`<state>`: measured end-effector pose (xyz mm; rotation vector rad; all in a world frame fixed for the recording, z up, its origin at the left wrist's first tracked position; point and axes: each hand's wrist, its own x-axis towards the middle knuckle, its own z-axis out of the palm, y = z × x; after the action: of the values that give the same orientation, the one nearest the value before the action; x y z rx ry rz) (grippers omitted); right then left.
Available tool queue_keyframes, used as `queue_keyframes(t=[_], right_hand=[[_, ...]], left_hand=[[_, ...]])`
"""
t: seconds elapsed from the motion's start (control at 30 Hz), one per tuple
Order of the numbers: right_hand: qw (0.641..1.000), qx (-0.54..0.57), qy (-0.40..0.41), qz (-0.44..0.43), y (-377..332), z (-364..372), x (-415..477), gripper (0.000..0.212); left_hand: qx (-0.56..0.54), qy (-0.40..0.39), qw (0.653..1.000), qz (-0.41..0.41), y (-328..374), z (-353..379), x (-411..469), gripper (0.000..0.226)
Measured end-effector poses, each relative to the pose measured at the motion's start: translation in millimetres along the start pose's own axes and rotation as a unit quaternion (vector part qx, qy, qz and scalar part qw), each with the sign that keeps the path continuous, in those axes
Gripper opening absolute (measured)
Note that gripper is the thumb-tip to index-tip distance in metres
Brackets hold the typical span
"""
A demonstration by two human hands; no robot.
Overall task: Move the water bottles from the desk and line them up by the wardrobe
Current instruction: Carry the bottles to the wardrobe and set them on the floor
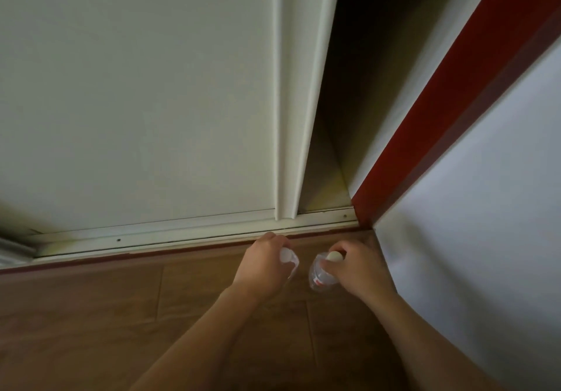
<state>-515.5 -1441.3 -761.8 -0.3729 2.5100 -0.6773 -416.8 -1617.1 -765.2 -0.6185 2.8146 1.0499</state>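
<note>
Each grip clenched the neck of an upright clear water bottle, left hand (263, 264) on the left bottle (289, 261), right hand (358, 264) on the right bottle (321, 275), side by side just before the wardrobe's sliding-door track (182, 235).

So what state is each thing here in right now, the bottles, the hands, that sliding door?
Left bottle: capped, gripped near the top, down by the floor at the door track.
Right bottle: capped, clear, gripped at the neck, beside the first one.
Left hand: closed around the left bottle.
Right hand: closed around the right bottle.
Sliding door: partly open, dark gap to its right.
</note>
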Motion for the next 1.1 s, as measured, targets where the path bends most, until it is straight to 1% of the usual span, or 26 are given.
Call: queue_keyframes(t=[0.13,0.23,0.43,0.57,0.77,0.87,0.93,1.1], right_hand=[[1.0,-0.008,-0.023,0.008,7,21,16,0.023],[1.0,-0.001,-0.021,0.021,11,38,24,0.021],[1.0,-0.02,-0.007,-0.003,12,47,30,0.022],[0.998,-0.051,-0.01,-0.022,13,49,27,0.03],[0.996,-0.087,-0.013,-0.025,12,42,20,0.047],[0.994,-0.109,-0.015,-0.022,8,32,13,0.049],[0.994,-0.104,-0.01,-0.026,5,25,8,0.049],[0.994,-0.098,0.022,-0.043,-10,7,-9,0.05]], left_hand=[[0.002,-0.01,1.0,-0.005,-14,20,18,0.03],[0.009,-0.016,1.0,-0.01,-24,30,22,0.03],[0.001,-0.026,1.0,-0.006,-33,40,24,0.035],[-0.006,-0.02,1.0,0.0,-35,39,23,0.031],[-0.014,-0.022,1.0,0.012,-36,37,18,0.025],[-0.012,-0.019,1.0,0.018,-33,33,14,0.033],[-0.006,-0.011,1.0,0.022,-31,29,12,0.037],[0.016,0.008,1.0,0.024,-20,13,4,0.046]])
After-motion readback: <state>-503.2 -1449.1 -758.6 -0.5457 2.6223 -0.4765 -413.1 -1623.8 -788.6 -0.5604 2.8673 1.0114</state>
